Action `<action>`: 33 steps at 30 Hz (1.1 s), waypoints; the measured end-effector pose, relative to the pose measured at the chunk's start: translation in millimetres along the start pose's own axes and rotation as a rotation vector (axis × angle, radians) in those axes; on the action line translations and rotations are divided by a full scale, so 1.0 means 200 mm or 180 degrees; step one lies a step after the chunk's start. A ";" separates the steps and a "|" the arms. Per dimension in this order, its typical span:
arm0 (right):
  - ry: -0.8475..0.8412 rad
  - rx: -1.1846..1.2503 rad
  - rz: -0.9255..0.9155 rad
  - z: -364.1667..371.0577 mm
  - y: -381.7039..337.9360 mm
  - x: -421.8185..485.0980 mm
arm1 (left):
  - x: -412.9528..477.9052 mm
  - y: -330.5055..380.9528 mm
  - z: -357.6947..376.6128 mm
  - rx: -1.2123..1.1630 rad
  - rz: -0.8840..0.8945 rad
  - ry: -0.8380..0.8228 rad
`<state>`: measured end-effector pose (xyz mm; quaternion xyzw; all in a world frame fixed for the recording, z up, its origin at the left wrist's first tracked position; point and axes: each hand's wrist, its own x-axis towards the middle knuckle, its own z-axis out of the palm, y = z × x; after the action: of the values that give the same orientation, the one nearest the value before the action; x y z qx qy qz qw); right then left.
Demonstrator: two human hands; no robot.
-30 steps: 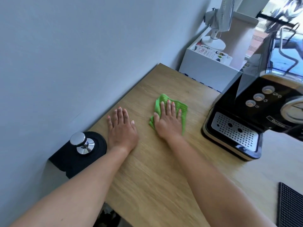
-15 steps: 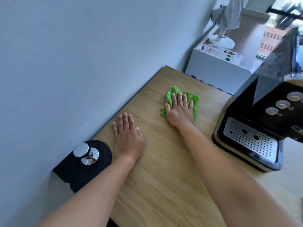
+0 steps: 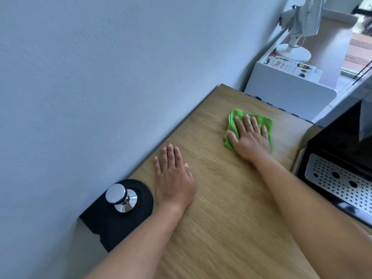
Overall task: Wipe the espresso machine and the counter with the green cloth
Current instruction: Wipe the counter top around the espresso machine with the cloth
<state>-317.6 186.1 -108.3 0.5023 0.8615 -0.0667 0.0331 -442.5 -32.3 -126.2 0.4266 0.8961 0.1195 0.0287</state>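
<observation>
A folded green cloth (image 3: pixel 234 119) lies on the wooden counter (image 3: pixel 221 218) toward its far end. My right hand (image 3: pixel 249 137) presses flat on top of it, fingers spread, covering most of the cloth. My left hand (image 3: pixel 173 178) rests palm down on the bare counter close to the wall, holding nothing. The black espresso machine (image 3: pixel 338 143) stands at the right edge of the view, its perforated metal drip tray (image 3: pixel 338 182) facing me; its upper part is cut off.
A chrome tamper (image 3: pixel 120 198) stands on a black round mat (image 3: pixel 141 190) at the counter's near left corner, just left of my left wrist. The wall runs along the counter's left side. Beyond the far end stands a white cabinet (image 3: pixel 285 91) with a fan (image 3: pixel 296 27).
My right hand has slid the green cloth away from me along the counter, toward its far end. My left hand has stayed planted. The view has shifted, so the machine sits further right.
</observation>
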 end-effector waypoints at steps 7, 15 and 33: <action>-0.0195 0.0029 -0.0726 0.04 -0.54 0.12 | 0.01 0.00 0.00 -0.0016 -0.0002 -0.0034; -0.0085 -0.0175 -0.1226 0.05 -0.04 -0.27 | 0.02 0.00 0.02 -0.0062 0.0033 -0.0041; -0.0073 -0.0142 -0.0556 0.11 0.10 -0.86 | -0.03 -0.13 -0.17 0.0087 0.0498 -0.1288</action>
<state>-214.4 44.0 -111.2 0.4237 0.9028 -0.0559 0.0482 -462.4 -59.3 -100.5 0.5104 0.8377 0.0211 0.1929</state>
